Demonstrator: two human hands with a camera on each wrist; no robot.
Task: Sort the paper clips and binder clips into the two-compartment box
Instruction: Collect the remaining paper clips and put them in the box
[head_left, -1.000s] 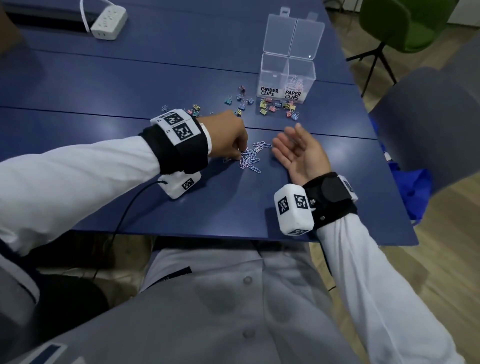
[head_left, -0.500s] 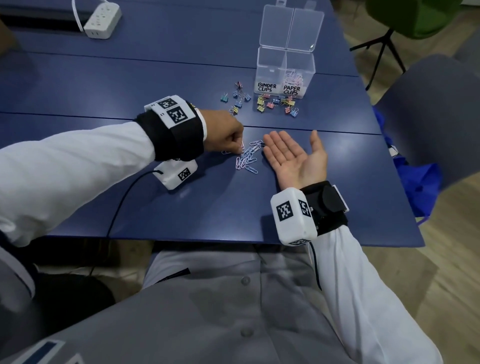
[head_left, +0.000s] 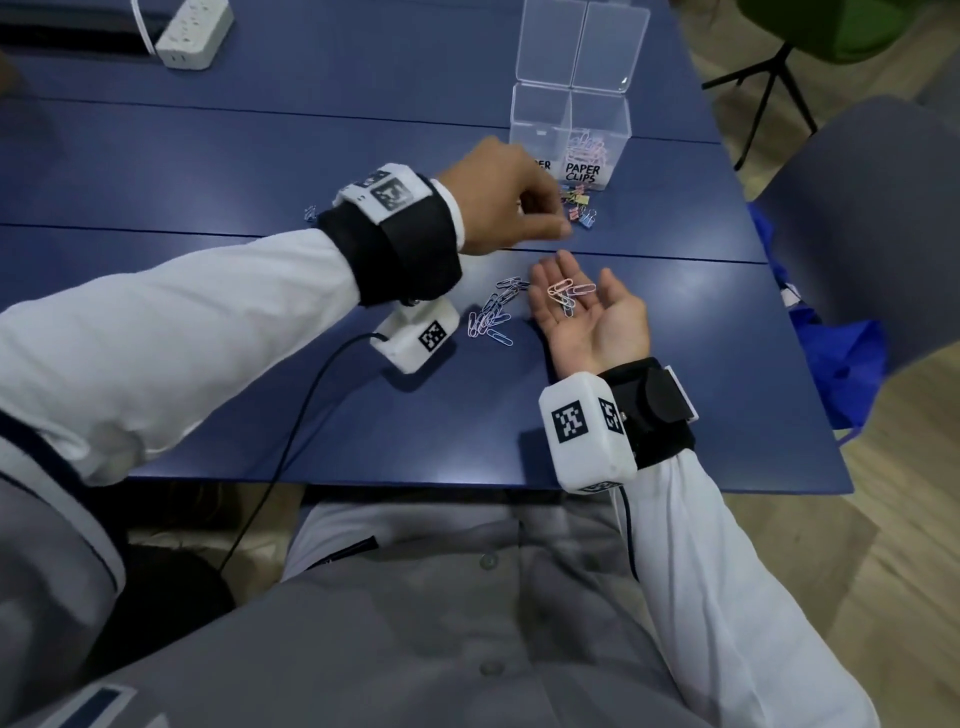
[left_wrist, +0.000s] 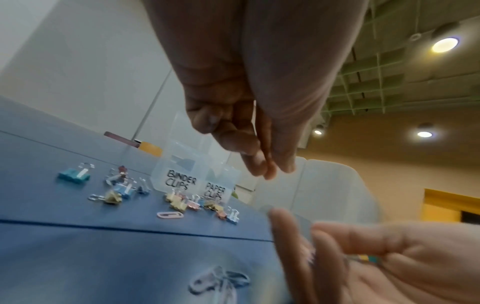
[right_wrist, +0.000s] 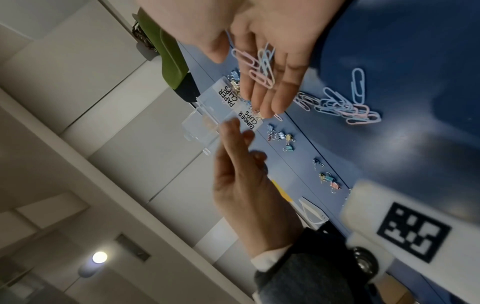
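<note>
My right hand (head_left: 597, 322) lies palm up on the blue table (head_left: 260, 171), fingers relaxed, with a few pink and blue paper clips (head_left: 566, 293) resting on the palm (right_wrist: 259, 67). My left hand (head_left: 519, 208) hovers just beyond it, fingers loosely extended, and I see nothing in it (left_wrist: 259, 133). A pile of paper clips (head_left: 493, 317) sits on the table left of the right palm. Coloured binder clips (head_left: 579, 208) lie in front of the clear two-compartment box (head_left: 571, 130). Its PAPER CLIPS side holds some clips; its lid stands open.
A single pink paper clip (left_wrist: 170, 215) lies near the binder clips. More binder clips (left_wrist: 114, 189) are scattered to the left. A white power strip (head_left: 192, 31) sits at the far left. A grey chair (head_left: 872, 208) and a blue bag (head_left: 831, 353) stand right of the table.
My left hand lifted off the paper clip pile and moved forward and right, past the right hand's fingertips. Paper clips now lie on the right palm, which was bare before.
</note>
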